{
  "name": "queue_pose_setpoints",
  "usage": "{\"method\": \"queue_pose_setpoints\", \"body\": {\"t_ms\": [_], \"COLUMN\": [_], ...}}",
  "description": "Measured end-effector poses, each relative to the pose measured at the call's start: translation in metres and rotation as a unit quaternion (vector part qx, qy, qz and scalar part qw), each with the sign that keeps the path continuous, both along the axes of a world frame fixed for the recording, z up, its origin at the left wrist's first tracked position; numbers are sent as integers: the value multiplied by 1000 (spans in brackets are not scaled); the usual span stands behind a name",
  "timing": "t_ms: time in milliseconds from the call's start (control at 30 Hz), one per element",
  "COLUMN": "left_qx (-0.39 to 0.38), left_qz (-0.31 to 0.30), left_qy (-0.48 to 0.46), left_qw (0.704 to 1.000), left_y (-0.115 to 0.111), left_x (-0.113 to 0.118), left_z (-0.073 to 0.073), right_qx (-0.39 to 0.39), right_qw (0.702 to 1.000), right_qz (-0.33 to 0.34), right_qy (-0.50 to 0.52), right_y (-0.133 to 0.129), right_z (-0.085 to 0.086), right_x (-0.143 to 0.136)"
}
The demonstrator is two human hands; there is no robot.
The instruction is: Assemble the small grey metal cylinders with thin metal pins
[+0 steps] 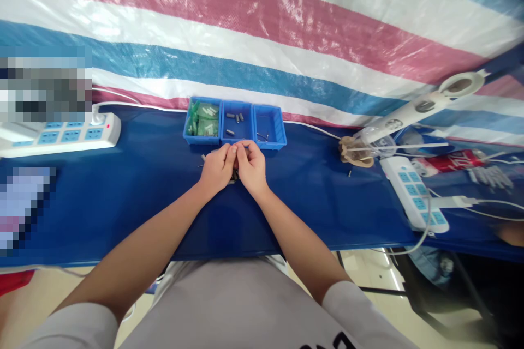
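My left hand (pixel 218 166) and my right hand (pixel 250 164) meet fingertip to fingertip over the blue table cover (pixel 143 196), just in front of three small blue bins. Both pinch a small dark metal part (pixel 234 163) between them; its shape is mostly hidden by the fingers. A few small dark parts lie under the hands. The left bin (pixel 202 120) holds small green bags, the middle bin (pixel 236 121) a few short metal cylinders, the right bin (pixel 268 126) a few thin pins.
A white power strip (pixel 61 133) lies at the left, another power strip (pixel 413 191) at the right with cables. A white lamp arm (pixel 426 104) and a small wooden stand (pixel 355 152) sit right of the bins. A striped tarp hangs behind.
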State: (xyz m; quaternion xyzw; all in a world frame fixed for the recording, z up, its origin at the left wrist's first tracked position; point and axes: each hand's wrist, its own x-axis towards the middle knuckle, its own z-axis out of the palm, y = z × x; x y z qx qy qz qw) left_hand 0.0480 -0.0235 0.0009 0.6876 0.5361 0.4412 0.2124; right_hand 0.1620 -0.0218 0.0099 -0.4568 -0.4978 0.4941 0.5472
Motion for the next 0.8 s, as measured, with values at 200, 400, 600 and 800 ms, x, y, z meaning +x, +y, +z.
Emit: {"method": "queue_pose_setpoints", "body": {"t_ms": [200,400,600,800], "left_qx": [4,-1,18,14], "left_qz": [-7,-25,-34,-32], "left_qy": [1,-13,1,9], "left_qw": [1000,1000,999,999], "left_y": [-1,-2,-2,0], "left_x": [0,1,0,0], "left_z": [0,1,0,0], "right_qx": [-24,-24,-31,-23], "right_qw": [999,999,999,999], "right_qz": [-10,-39,-34,-22], "right_qy": [25,28,8,19], "right_y": [3,5,5,2], "right_z": [0,-1,-2,1], "right_x": [1,4,3,1]}}
